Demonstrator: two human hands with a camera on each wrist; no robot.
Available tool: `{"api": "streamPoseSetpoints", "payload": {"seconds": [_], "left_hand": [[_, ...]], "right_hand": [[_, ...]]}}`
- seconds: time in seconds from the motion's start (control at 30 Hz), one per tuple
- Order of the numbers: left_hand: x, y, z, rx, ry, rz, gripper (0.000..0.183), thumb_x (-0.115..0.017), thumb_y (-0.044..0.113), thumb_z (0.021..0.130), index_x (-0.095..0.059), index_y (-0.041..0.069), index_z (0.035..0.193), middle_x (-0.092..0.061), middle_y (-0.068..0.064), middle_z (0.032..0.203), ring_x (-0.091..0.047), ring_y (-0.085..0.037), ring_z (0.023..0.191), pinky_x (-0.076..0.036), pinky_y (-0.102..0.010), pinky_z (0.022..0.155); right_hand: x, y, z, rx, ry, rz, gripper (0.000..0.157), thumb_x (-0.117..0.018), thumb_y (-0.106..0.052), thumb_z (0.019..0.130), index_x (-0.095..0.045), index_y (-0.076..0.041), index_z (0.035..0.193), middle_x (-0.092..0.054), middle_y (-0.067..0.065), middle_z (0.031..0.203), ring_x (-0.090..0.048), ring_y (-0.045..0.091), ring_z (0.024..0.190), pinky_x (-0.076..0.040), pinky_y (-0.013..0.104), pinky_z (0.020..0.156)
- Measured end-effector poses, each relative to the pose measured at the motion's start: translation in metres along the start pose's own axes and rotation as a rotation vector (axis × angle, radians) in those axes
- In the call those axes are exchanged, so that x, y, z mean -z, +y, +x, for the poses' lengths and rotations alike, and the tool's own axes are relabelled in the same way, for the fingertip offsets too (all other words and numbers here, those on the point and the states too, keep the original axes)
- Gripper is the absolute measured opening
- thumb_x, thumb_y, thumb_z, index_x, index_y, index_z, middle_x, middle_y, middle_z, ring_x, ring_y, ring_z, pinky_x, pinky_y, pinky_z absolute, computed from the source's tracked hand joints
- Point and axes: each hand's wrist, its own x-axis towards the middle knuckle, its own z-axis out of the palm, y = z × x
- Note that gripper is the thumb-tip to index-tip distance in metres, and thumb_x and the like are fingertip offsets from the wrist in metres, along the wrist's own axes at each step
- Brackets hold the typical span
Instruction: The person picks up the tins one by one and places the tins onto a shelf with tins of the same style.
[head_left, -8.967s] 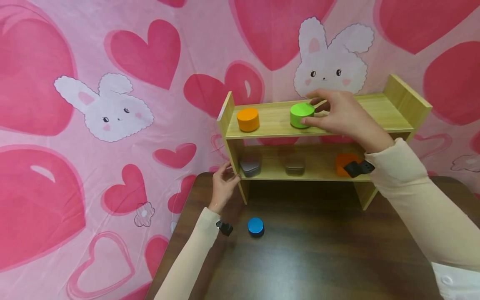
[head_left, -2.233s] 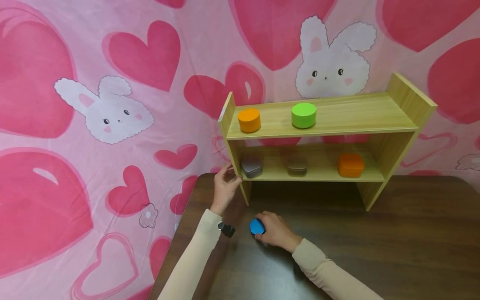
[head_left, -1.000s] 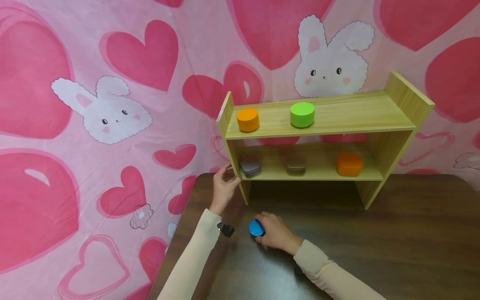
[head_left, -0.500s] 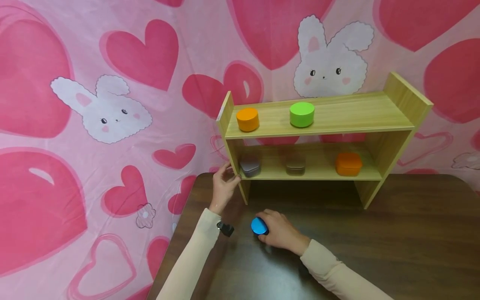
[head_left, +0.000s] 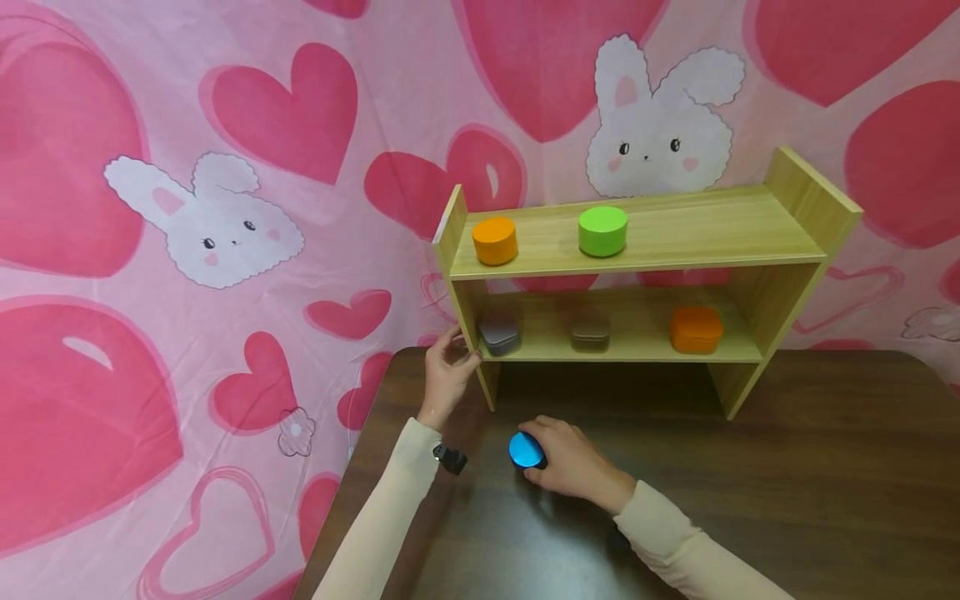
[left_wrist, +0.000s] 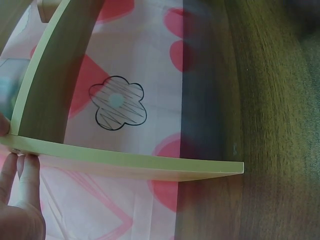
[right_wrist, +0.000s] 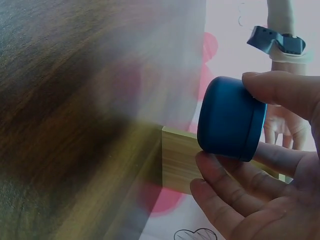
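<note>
My right hand grips a small round blue tin low over the dark table, in front of the shelf's left end. In the right wrist view the blue tin sits between thumb and fingertips, its lid seam toward the palm. My left hand pinches the left side panel of a two-tier wooden shelf; in the left wrist view the fingers lie along the panel's outer face. On the upper tier stand an orange round tin and a green round tin.
The lower tier holds a grey tin at left, a small dull metal tin in the middle and an orange squarish tin at right. A pink heart-and-rabbit cloth hangs behind the table.
My right hand has left the green tin on the upper tier, come down to the blue tin and taken hold of it. Lately both have shifted slightly right. The left hand stays put.
</note>
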Motion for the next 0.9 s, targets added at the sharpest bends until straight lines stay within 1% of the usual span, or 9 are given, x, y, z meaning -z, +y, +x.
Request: {"api": "streamPoseSetpoints", "payload": {"seconds": [0.17, 0.3, 0.5, 0.77, 0.9], "left_hand": [[0.0, -0.002, 0.0, 0.001, 0.01, 0.008, 0.055, -0.072, -0.011, 0.086, -0.063, 0.002, 0.139, -0.068, -0.027, 0.125, -0.07, -0.036, 0.112, -0.059, -0.047, 0.099], [-0.001, -0.003, 0.001, -0.001, 0.015, 0.009, 0.055, -0.072, -0.01, 0.086, -0.063, 0.002, 0.14, -0.068, -0.027, 0.124, -0.07, -0.035, 0.111, -0.059, -0.046, 0.099], [-0.001, -0.003, 0.001, 0.002, 0.016, 0.014, 0.054, -0.071, -0.009, 0.087, -0.063, 0.003, 0.14, -0.069, -0.026, 0.124, -0.071, -0.028, 0.11, -0.06, -0.043, 0.099], [-0.002, -0.003, 0.001, -0.001, 0.013, 0.01, 0.055, -0.072, -0.011, 0.086, -0.064, 0.003, 0.139, -0.069, -0.026, 0.123, -0.07, -0.032, 0.11, -0.06, -0.044, 0.099], [-0.002, -0.003, 0.002, 0.004, 0.016, 0.003, 0.056, -0.072, -0.012, 0.086, -0.064, 0.002, 0.139, -0.069, -0.026, 0.123, -0.071, -0.029, 0.109, -0.06, -0.046, 0.1]], "right_hand": [[0.006, -0.003, -0.003, -0.007, -0.003, 0.0, 0.056, -0.087, -0.016, 0.079, -0.068, 0.001, 0.129, -0.072, 0.014, 0.119, -0.07, 0.031, 0.104, -0.06, 0.053, 0.089], [0.012, -0.007, -0.005, 0.0, 0.004, -0.004, 0.056, -0.088, -0.016, 0.079, -0.068, 0.001, 0.129, -0.072, 0.013, 0.118, -0.07, 0.029, 0.102, -0.061, 0.052, 0.087], [0.018, -0.011, -0.008, 0.0, 0.022, -0.009, 0.057, -0.088, -0.018, 0.079, -0.068, 0.0, 0.129, -0.072, 0.011, 0.118, -0.07, 0.027, 0.101, -0.061, 0.049, 0.088], [0.025, -0.015, -0.011, 0.019, 0.024, -0.03, 0.056, -0.087, -0.02, 0.079, -0.069, 0.0, 0.129, -0.072, 0.009, 0.116, -0.069, 0.024, 0.098, -0.061, 0.047, 0.086], [0.028, -0.017, -0.013, 0.02, 0.025, -0.033, 0.057, -0.087, -0.021, 0.079, -0.069, -0.002, 0.129, -0.072, 0.007, 0.116, -0.069, 0.022, 0.099, -0.061, 0.045, 0.087]]}}
